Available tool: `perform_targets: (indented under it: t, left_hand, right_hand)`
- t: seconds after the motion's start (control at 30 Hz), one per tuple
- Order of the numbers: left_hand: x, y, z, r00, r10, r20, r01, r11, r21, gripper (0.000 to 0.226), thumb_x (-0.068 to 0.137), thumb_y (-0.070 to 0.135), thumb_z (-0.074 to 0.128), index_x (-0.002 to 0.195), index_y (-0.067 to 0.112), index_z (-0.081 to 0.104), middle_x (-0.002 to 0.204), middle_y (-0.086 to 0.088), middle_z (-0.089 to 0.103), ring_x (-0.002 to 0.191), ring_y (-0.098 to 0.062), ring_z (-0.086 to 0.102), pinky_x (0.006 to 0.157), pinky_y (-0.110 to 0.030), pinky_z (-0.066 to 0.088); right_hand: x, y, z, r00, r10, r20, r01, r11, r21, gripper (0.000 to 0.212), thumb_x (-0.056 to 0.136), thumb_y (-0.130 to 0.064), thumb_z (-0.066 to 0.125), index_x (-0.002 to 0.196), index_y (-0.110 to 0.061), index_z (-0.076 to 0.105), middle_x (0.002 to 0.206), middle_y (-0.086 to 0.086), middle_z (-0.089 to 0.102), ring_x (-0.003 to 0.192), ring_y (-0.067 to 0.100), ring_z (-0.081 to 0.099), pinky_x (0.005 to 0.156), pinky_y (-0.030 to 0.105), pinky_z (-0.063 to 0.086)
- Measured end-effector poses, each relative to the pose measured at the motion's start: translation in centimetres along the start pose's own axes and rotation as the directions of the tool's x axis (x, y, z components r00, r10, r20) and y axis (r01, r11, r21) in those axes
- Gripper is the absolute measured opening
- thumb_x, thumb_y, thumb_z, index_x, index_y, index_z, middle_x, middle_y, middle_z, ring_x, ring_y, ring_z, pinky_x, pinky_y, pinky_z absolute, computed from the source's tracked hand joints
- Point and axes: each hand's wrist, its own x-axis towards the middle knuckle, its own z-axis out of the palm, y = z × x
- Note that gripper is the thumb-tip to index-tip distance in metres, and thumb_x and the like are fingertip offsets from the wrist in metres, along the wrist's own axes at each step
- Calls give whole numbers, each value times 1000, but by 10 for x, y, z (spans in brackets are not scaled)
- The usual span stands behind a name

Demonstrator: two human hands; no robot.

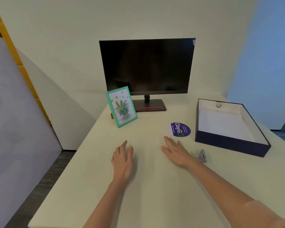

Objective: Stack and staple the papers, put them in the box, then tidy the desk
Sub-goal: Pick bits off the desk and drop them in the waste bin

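Note:
A dark purple box (229, 142) with a white inside stands open on the right of the desk. White paper (224, 124) lies flat in it. A small clear and silver stapler (201, 155) lies on the desk just in front of the box. My right hand (176, 152) lies flat on the desk to the left of the stapler, fingers straight, holding nothing. My left hand (123, 160) rests flat on the desk too, a little left of centre, also with nothing in it.
A dark monitor (146, 66) on its stand is at the back. A green picture frame (122, 106) with a flower print leans in front of it on the left. A round purple and white sticker (178, 130) lies beyond my right hand. The desk's left edge (69, 162) drops to the floor.

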Motion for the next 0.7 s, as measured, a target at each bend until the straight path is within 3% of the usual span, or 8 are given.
perform_targets:
  t: [0.2,0.37,0.47,0.57,0.7]
  left_hand:
    - [2,-2,0,1000,-10,-14,9,997,-78,41,101,34,34,140,23,40,141,2,44,136,-18,33,117,-37,20]
    - [13,-5,-9,1000,-8,-23,5,993,-117,39,100,27,38,138,19,44,141,-1,44,135,-19,37,116,-40,25]
    - [31,-10,-17,998,61,26,-63,992,113,42,100,23,37,141,16,41,148,-3,41,140,-21,33,117,-37,22]
    - [48,-18,-16,972,6,237,-117,881,459,53,102,34,25,151,14,21,161,-3,15,149,-19,10,121,-43,4]
    - [61,-21,-7,924,-81,374,-188,756,628,65,100,45,13,153,9,-1,162,-6,-5,150,-19,-5,121,-46,-6]
  right_hand:
    - [-15,-25,15,982,-169,88,175,982,-69,59,102,-42,20,153,-24,-3,162,-6,-2,148,5,-5,121,31,-7]
    - [-18,-32,-5,992,-125,-10,125,981,149,52,104,-32,25,153,-29,7,160,-11,7,148,7,3,116,23,-6]
    - [-7,-28,-13,998,-62,-3,62,990,129,52,104,-29,23,153,-26,6,161,-7,7,149,12,0,117,26,-5]
    - [4,-28,-7,995,-85,51,83,995,46,53,104,-31,22,153,-26,4,161,-7,7,149,11,1,118,28,-8]
    - [9,-29,7,981,-167,95,172,984,-45,54,103,-36,21,153,-27,3,162,-4,8,148,4,1,121,33,-6]
